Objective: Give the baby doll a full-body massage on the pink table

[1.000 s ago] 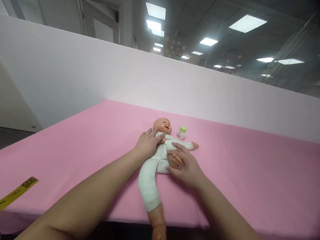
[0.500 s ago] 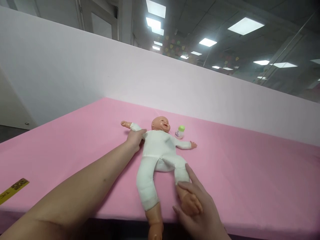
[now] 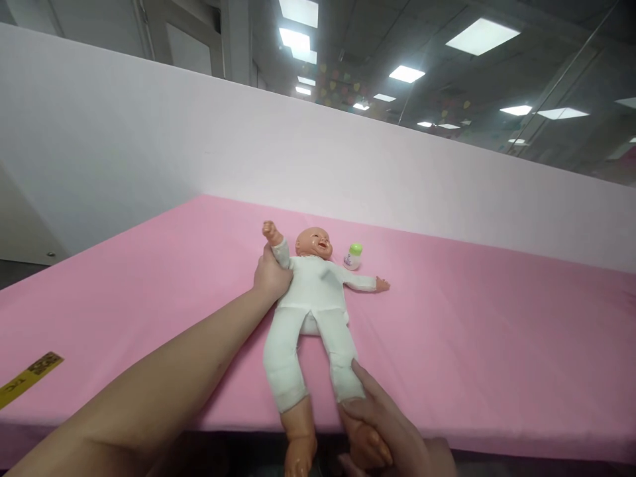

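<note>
- Flat yellow strip [image 3: 28, 380] on the pink cloth covering [image 3: 477, 344], at eight o'clock from the centre of the view: black characters, sideways and blurred, perhaps "T/C"; a dark, code-like block [image 3: 45, 363] at its two o'clock end cannot be read.
- Small clear bottle with a bright green cap [image 3: 353, 257], at four o'clock, near the centre: purplish print, too small to read.

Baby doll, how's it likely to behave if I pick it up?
The doll is probably floppy at the limbs, as its cloth-covered legs look soft and creased. Its shiny head looks hard and smooth, so it may be slippery to grip.
</note>
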`<action>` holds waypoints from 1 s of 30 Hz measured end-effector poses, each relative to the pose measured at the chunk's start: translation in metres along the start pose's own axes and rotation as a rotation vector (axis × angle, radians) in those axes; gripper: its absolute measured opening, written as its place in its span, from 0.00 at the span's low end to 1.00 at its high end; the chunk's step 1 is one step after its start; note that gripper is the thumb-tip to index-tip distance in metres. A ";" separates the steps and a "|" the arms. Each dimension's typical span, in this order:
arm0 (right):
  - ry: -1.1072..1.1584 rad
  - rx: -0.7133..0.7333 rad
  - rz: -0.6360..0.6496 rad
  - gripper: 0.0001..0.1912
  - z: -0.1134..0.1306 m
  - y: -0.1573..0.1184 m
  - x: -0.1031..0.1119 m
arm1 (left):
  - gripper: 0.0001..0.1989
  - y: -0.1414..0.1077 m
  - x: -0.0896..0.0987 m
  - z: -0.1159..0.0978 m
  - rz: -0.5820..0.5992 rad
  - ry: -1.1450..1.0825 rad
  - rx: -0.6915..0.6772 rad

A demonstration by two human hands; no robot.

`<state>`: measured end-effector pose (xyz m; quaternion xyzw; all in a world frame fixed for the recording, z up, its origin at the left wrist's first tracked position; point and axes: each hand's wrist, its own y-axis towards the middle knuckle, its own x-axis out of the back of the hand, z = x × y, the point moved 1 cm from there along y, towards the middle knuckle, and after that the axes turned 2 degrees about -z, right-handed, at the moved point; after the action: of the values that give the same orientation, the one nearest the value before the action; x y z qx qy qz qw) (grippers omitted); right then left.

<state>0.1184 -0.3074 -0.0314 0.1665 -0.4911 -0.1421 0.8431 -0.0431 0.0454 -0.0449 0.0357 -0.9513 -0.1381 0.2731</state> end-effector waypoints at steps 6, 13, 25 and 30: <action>0.051 0.081 -0.031 0.26 -0.002 0.019 0.001 | 0.27 -0.008 -0.002 -0.020 0.110 0.524 -0.268; 0.141 0.217 -0.020 0.22 0.010 0.067 0.010 | 0.17 -0.018 -0.007 -0.038 0.186 0.821 -0.397; 0.107 0.006 0.065 0.24 -0.005 0.140 -0.020 | 0.17 -0.023 -0.007 -0.038 0.109 0.798 -0.574; 0.169 -0.045 0.019 0.24 -0.015 0.130 -0.018 | 0.28 -0.017 -0.001 -0.030 0.086 0.584 -0.622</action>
<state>0.1329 -0.1806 0.0024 0.1542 -0.4163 -0.1304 0.8865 -0.0261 0.0217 -0.0256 -0.0507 -0.7478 -0.3910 0.5342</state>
